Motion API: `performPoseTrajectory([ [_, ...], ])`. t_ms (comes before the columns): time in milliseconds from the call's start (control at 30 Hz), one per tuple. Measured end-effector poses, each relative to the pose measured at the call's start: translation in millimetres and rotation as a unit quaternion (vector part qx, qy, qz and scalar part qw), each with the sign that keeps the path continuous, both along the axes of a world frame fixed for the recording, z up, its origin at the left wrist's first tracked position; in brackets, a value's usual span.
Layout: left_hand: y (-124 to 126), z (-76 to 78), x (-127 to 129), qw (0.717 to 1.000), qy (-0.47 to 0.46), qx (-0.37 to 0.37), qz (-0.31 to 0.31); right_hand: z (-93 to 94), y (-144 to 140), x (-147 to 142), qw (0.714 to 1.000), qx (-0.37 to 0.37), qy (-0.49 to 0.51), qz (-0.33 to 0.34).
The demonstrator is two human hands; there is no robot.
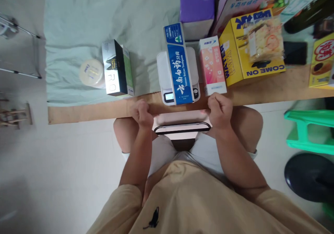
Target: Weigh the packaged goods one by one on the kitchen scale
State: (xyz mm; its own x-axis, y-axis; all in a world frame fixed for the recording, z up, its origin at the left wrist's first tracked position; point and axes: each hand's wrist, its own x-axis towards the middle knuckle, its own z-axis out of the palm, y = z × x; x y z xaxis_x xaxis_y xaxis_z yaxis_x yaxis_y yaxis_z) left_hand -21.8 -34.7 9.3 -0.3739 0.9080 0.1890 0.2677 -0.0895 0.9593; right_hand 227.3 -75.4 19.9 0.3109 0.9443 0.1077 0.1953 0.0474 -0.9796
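At tbl edge (88, 114), 2 hands (142, 113) (220, 110) flank 1 scale (163, 70), 1 toothpaste bx (180, 67) atop.

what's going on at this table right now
A person in a tan shirt sits with the left hand and right hand curled at the brown wooden table edge, neither visibly holding anything. A long blue cardboard toothpaste box lies across a white plastic scale between them. The right hand is close to an upper pink-and-white carton; whether they touch is unclear.
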Motion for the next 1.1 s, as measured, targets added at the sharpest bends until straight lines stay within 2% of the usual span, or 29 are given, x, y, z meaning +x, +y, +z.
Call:
performPoseTrajectory([
  [133,1,-9.6,4,0.998,0.059,0.002,-0.035,2.9,6,-11,1.000,-0.009,-0.025,0.002],
  [300,1,-5.7,6,0.993,0.102,-0.014,-0.060,3.2,14,-20,0.994,0.009,-0.110,-0.021],
  [400,2,-3.1,6,0.994,0.092,-0.014,-0.064,2.2,16,-22,0.988,0.020,-0.152,-0.025],
  [567,3,-7.2,6,0.994,0.091,-0.006,-0.057,-3.4,15,-24,0.975,0.048,-0.216,-0.029],
  [1100,6,-6.8,3,0.989,0.097,0.030,-0.106,-27.6,6,-17,0.949,0.087,-0.304,0.008],
])
